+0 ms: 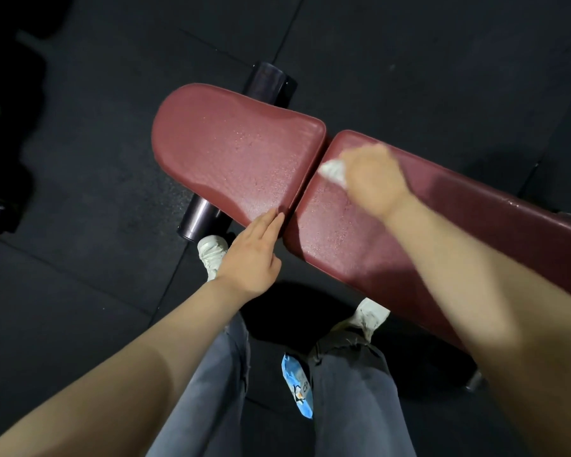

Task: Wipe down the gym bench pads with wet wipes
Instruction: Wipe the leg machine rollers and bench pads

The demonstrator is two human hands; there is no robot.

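Observation:
A dark red gym bench fills the middle of the head view, in two parts: a rounded seat pad [231, 150] on the left and a long back pad [343, 239] running to the right, with a narrow gap between them. My right hand [373, 183] is blurred and presses a crumpled white wet wipe [333, 169] onto the back pad close to the gap. My left hand [254, 255] rests flat, fingers together, on the near corner of the seat pad. A blue wet wipe pack [297, 387] is wedged between my knees.
Two black foam rollers [267, 82] [198, 219] stick out behind and in front of the seat pad. My white shoes [211, 252] stand on the black rubber floor tiles [80, 275] under the bench. Dark equipment sits at the left edge [0, 206].

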